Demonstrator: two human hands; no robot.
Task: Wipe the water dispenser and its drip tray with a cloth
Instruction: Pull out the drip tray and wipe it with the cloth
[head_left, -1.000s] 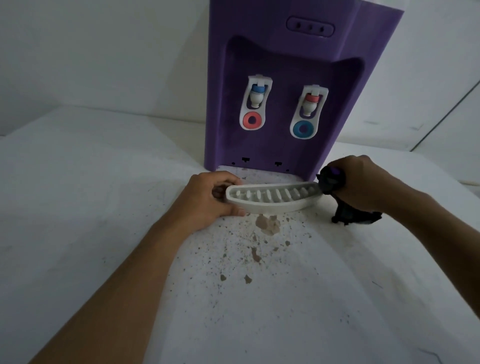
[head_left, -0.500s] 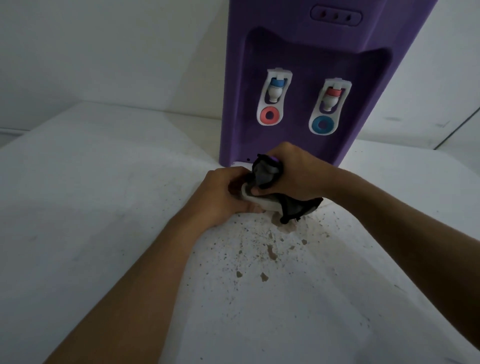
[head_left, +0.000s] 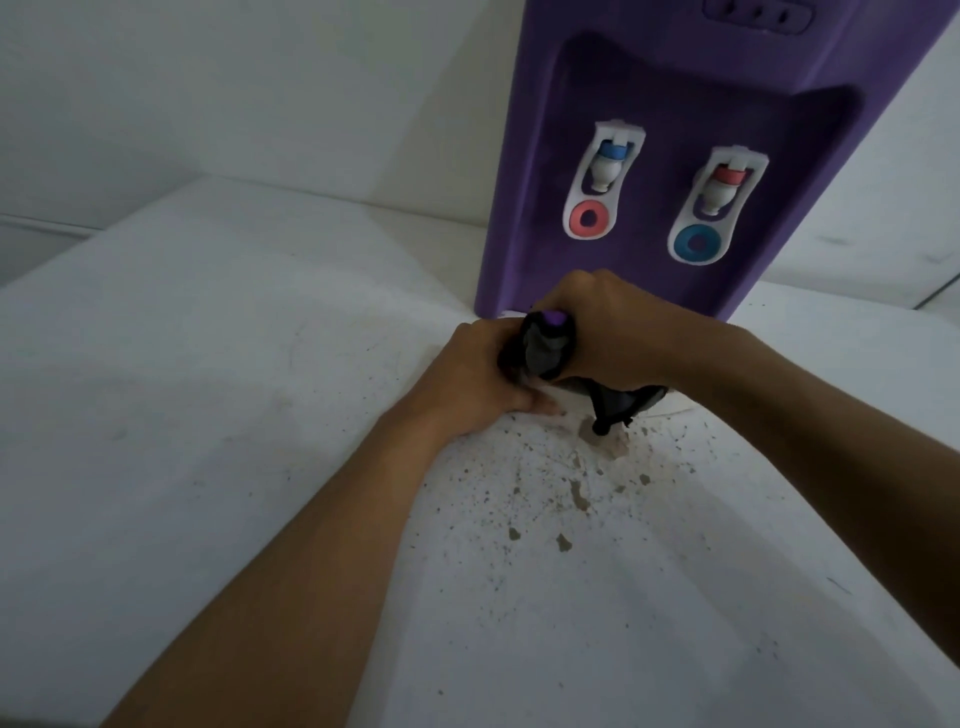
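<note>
A purple water dispenser (head_left: 691, 104) with two white taps stands on a white counter at the upper right. In front of its base my left hand (head_left: 467, 379) grips the left end of the white drip tray (head_left: 670, 402), which is mostly hidden. My right hand (head_left: 618, 332) grips a dark cloth (head_left: 550, 353) with a purple patch and presses it onto the tray's left part. A loose corner of the cloth hangs over the tray's front edge.
The white counter (head_left: 208, 415) carries brown stains and specks (head_left: 566, 493) just in front of the tray. White walls rise behind the dispenser and at the left.
My right hand has carried the cloth from the tray's right end across to its left end beside my left hand. The view has shifted left and closer.
</note>
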